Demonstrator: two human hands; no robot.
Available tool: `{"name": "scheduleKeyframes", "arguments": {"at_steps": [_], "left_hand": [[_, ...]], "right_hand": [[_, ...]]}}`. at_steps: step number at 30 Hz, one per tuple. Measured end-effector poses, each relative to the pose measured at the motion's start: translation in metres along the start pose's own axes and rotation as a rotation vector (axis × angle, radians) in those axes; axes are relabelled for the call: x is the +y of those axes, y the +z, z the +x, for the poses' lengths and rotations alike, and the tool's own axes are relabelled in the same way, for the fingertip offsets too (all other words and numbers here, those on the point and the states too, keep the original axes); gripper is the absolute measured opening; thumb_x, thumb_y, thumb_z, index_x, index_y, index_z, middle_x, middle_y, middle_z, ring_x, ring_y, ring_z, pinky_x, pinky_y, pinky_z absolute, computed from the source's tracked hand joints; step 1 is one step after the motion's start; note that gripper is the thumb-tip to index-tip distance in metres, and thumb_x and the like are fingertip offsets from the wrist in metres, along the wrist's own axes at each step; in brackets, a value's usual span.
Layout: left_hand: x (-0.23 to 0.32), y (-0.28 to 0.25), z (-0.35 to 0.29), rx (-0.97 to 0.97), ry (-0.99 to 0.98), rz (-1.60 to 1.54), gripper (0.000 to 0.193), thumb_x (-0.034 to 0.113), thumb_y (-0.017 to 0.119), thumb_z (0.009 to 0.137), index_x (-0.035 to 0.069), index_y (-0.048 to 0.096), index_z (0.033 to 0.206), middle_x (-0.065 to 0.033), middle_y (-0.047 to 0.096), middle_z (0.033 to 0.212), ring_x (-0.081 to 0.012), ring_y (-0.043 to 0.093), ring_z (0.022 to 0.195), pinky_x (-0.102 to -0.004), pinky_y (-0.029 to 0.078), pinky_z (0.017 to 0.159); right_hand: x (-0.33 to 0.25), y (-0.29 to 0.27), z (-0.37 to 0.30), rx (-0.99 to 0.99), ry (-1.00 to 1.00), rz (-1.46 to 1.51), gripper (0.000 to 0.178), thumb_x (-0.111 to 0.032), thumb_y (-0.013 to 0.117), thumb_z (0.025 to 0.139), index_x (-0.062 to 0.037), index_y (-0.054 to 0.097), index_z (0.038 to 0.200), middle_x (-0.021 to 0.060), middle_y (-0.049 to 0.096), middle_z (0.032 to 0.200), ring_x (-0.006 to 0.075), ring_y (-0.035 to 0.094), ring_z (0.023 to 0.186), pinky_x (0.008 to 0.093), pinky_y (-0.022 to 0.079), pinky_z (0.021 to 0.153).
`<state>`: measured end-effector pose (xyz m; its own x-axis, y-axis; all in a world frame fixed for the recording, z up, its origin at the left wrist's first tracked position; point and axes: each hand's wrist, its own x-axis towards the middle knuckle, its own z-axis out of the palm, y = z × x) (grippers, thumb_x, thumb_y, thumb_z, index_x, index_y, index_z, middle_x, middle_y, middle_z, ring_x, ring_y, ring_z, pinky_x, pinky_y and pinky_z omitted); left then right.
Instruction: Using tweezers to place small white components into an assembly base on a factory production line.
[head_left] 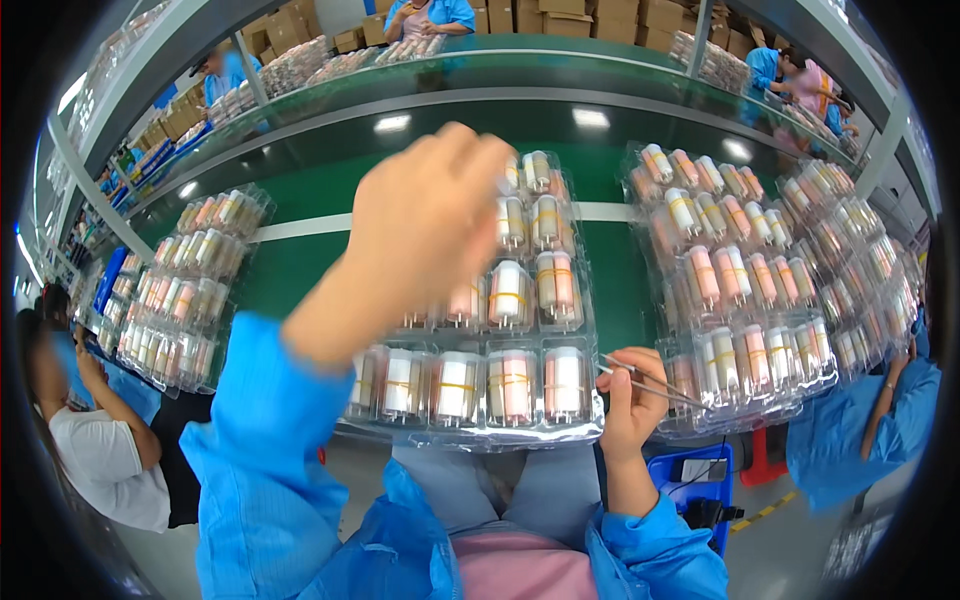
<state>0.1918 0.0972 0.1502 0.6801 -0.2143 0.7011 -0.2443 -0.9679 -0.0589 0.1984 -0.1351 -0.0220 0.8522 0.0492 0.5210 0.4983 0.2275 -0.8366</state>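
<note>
In front of me lies a clear plastic tray [470, 432] with pockets. Its pockets hold small capped cylinders in white, pink and grey, bundled with yellow bands; one white bundle [564, 384] sits in the near right pocket. My left hand [430, 215] is raised over the tray's left and middle part, blurred by motion. Its fingers are curled toward the right, and whether anything is in them is hidden. At the tray's near right corner, my right hand [632, 400] is closed on thin metal tweezers [660, 388], which point right.
More filled trays stand to the right [745, 370] and left [165, 335] on the green conveyor belt [300, 265]. Co-workers in blue sit across the line and at both sides. A blue crate [665, 470] stands below on my right. Cardboard boxes are stacked at the back.
</note>
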Motion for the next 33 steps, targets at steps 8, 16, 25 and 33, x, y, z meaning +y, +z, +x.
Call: {"name": "scheduleKeyframes", "arguments": {"at_steps": [8, 16, 25, 33], "left_hand": [[0.127, -0.140, -0.070, 0.236, 0.446, 0.329, 0.019, 0.021, 0.051, 0.094, 0.015, 0.049, 0.111, -0.0094, 0.062, 0.092, -0.0193, 0.059, 0.069, -0.0273, 0.048, 0.055], [0.140, -0.153, -0.132, 0.061, 0.287, -0.166, 0.038, 0.020, 0.062, 0.086, 0.013, 0.048, 0.121, -0.0084, 0.064, 0.095, -0.0218, 0.063, 0.076, -0.0311, 0.050, 0.063], [0.147, -0.052, -0.204, -0.030, -1.030, -1.668, 0.051, 0.002, 0.066, 0.081, -0.001, 0.044, 0.127, -0.0121, 0.057, 0.116, -0.0171, 0.055, 0.107, -0.0305, 0.043, 0.094], [0.157, -0.022, -0.207, 0.004, -0.855, -1.281, 0.031, -0.003, 0.073, 0.072, 0.002, 0.057, 0.098, -0.0036, 0.058, 0.086, -0.0091, 0.055, 0.077, -0.0231, 0.044, 0.066]], "right_hand": [[-0.001, 0.017, -0.003, -0.061, 0.005, 0.096, 0.014, -0.002, 0.054, 0.090, 0.0046, 0.057, 0.102, 0.0106, 0.051, 0.101, 0.0102, 0.055, 0.070, 0.0216, 0.047, 0.063], [0.000, 0.000, -0.005, 0.003, -0.052, 0.017, 0.016, -0.008, 0.056, 0.092, 0.0035, 0.056, 0.102, 0.0082, 0.053, 0.102, 0.0097, 0.057, 0.074, 0.0217, 0.048, 0.065], [-0.041, -0.001, -0.061, 0.125, 0.029, 0.105, 0.021, -0.008, 0.049, 0.096, 0.0044, 0.052, 0.112, 0.0142, 0.060, 0.100, 0.0115, 0.056, 0.074, 0.0231, 0.046, 0.062], [-0.087, 0.005, -0.072, -0.174, 0.181, 0.147, 0.028, -0.021, 0.055, 0.094, 0.0045, 0.057, 0.105, 0.0150, 0.060, 0.094, 0.0146, 0.057, 0.074, 0.0247, 0.046, 0.066]]}}
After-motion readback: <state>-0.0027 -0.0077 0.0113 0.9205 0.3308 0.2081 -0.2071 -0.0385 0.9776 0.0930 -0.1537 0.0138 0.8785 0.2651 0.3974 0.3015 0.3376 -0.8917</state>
